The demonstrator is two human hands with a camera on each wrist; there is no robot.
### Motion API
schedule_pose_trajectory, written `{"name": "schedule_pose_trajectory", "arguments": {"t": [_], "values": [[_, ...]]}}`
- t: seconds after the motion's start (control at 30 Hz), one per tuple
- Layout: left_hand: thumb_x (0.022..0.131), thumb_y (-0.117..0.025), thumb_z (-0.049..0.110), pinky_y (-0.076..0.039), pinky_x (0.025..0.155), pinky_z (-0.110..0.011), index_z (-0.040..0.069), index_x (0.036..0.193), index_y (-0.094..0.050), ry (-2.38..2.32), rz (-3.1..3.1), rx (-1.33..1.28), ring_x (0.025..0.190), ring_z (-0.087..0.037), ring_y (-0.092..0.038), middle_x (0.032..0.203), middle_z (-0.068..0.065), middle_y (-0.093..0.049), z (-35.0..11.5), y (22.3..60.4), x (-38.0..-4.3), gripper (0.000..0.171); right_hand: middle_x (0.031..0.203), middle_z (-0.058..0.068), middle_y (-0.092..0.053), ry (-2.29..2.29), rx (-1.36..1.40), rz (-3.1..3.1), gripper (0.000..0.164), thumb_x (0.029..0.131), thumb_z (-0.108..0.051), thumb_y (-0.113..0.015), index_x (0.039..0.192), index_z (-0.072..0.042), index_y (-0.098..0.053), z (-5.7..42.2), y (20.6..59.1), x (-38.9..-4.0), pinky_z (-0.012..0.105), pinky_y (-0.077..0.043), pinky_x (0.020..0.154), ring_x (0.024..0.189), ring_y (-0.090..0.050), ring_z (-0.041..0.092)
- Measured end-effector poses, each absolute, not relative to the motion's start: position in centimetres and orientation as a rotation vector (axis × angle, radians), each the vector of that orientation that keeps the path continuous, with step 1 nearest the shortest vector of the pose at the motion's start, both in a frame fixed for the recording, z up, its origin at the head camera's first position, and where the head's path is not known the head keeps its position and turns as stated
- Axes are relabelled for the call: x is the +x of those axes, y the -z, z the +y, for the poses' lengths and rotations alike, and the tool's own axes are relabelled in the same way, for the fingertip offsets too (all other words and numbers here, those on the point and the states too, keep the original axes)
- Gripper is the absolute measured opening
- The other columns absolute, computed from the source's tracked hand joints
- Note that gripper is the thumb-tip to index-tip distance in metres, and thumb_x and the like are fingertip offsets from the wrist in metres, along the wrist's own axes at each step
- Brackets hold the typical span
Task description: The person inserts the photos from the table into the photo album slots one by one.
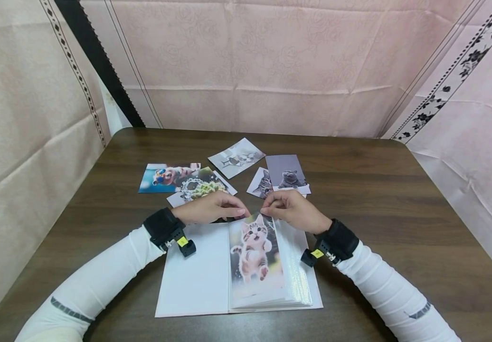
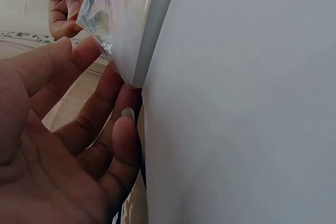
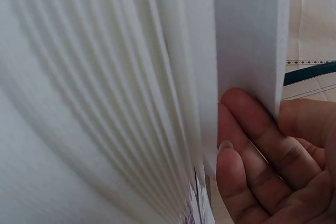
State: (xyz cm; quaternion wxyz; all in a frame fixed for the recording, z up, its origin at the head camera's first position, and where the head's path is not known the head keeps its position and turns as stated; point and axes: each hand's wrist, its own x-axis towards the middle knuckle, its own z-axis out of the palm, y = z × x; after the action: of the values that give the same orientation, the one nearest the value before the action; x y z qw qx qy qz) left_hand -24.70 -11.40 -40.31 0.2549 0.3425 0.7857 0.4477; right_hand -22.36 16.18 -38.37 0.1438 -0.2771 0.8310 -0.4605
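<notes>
An open photo album (image 1: 199,273) lies on the table. On its right side, a kitten photo (image 1: 254,256) shows in a clear plastic sleeve (image 2: 102,17). My right hand (image 1: 295,209) pinches the top edge of that sleeve page between thumb and fingers. In the right wrist view, the right fingers (image 3: 252,135) reach behind a white sheet, with the thumb at its edge. My left hand (image 1: 216,207) is at the sleeve's top left, its fingertips touching the plastic edge in the left wrist view. Whether the left thumb presses on it is unclear.
Loose photos lie beyond the album: a blue-edged one (image 1: 147,183), a flower one (image 1: 207,186), a pale one (image 1: 237,156) and a grey cat one (image 1: 286,166) overlapping another (image 1: 260,183). The brown table (image 1: 378,199) is bordered by pink cloth (image 1: 271,61).
</notes>
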Motion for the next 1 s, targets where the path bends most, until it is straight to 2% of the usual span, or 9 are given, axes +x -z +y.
{"name": "schedule_pose_trajectory", "arguments": {"t": [0.27,0.43,0.57,0.63,0.8,1.0], "values": [[0.105,-0.057,0.022,-0.048,0.085,-0.028,0.012,0.123,-0.072,-1.21,2.131,0.94,0.099,-0.019,-0.06,0.112,-0.003,-0.073,-11.34,40.04,-24.66,0.026,0.084,0.005,-0.073,1.328,-0.813,2.388,0.006,0.097,-0.006,-0.066,0.1,-0.006,-0.07,16.19,38.28,-22.42,0.024,-0.049,0.076,0.08,-0.059,0.019],[0.105,-0.056,0.022,-0.043,0.073,-0.024,0.013,0.122,-0.073,-1.19,2.126,0.992,0.086,-0.019,-0.057,0.1,-0.003,-0.069,-11.29,39.99,-24.68,0.025,0.083,0.005,-0.073,1.343,-0.811,2.378,0.005,0.097,-0.005,-0.065,0.099,-0.005,-0.07,16.17,38.27,-22.41,0.023,-0.05,0.075,0.077,-0.059,0.017],[0.106,-0.055,0.021,-0.04,0.07,-0.023,0.014,0.121,-0.073,-1.187,2.126,1.015,0.08,-0.018,-0.053,0.092,-0.005,-0.064,-11.21,39.98,-24.64,0.025,0.082,0.005,-0.072,1.351,-0.805,2.379,0.005,0.097,-0.004,-0.065,0.097,-0.004,-0.069,16.09,38.18,-22.32,0.024,-0.049,0.073,0.076,-0.058,0.015],[0.106,-0.056,0.021,-0.04,0.07,-0.024,0.014,0.12,-0.073,-1.178,2.138,1.021,0.08,-0.018,-0.053,0.093,-0.004,-0.065,-11.14,40.0,-24.6,0.024,0.081,0.005,-0.072,1.354,-0.797,2.381,0.005,0.097,-0.004,-0.065,0.097,-0.005,-0.069,16.03,38.14,-22.26,0.024,-0.05,0.073,0.076,-0.059,0.015],[0.103,-0.061,0.02,-0.047,0.079,-0.025,0.016,0.118,-0.072,-1.152,2.172,1.002,0.092,-0.017,-0.058,0.108,0.001,-0.072,-11.0,40.0,-24.45,0.02,0.085,0.006,-0.074,1.369,-0.783,2.395,0.005,0.097,-0.005,-0.065,0.099,-0.004,-0.07,15.93,38.02,-22.04,0.024,-0.051,0.075,0.078,-0.061,0.015],[0.1,-0.065,0.012,-0.052,0.092,-0.026,0.013,0.118,-0.071,-1.204,2.162,0.95,0.103,-0.018,-0.062,0.115,-0.002,-0.072,-10.89,39.91,-24.29,0.019,0.091,0.011,-0.074,1.418,-0.784,2.396,0.007,0.098,-0.005,-0.064,0.102,-0.002,-0.069,15.83,37.94,-21.75,0.023,-0.051,0.075,0.08,-0.06,0.016]]}}
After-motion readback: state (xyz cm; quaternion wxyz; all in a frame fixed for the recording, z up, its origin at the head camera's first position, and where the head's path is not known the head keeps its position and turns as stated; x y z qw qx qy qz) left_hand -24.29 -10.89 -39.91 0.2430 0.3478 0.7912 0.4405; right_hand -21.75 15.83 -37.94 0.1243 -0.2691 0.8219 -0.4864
